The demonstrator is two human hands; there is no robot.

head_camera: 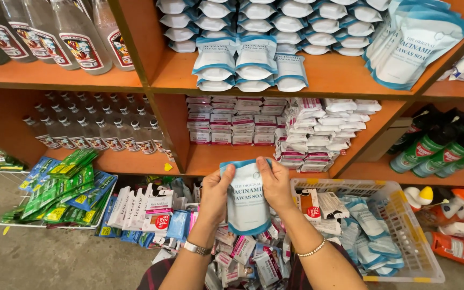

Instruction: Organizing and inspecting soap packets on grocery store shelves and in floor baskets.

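Forearms lowest in frame, nearest the lens: silver watch (197, 248) on left wrist, bead bracelet (312, 248) on right wrist.

Left hand (217, 193): closed on upper left corner of white-and-blue pouch (247, 207), thumb on the front face. Right hand (275, 185): closed on upper right corner, fingers curled over the top edge. Pouch upright, face to the camera, held clear of all surfaces, above a heap of small packets (243, 258) and in front of the lower shelf edge (216, 173).

Step in hand, by judgement: two-handed hold of a single pouch before the shelving, not yet set down anywhere. Matching pouches stacked on upper shelf (296, 80) in rows (256, 53); more of the same lying in white plastic basket (409, 231) just to the right.

Requirement for any move upward: lift past the lower shelf edge and past the stacked flat boxes (232, 126), then past the upper shelf lip. Requirement for any move rightward: short travel over the basket rim.

Edges and room:
- Upright divider (162, 123) to the left, small clear bottles (92, 134) beyond it.
- Green sachets (65, 188) on a wire rack, well apart to the left.
- Green-labelled bottles (430, 150) and orange bottles (457, 249) far right.
- Open air directly above the pouch, up to the box stacks.
- Bare floor (55, 258) lower left.
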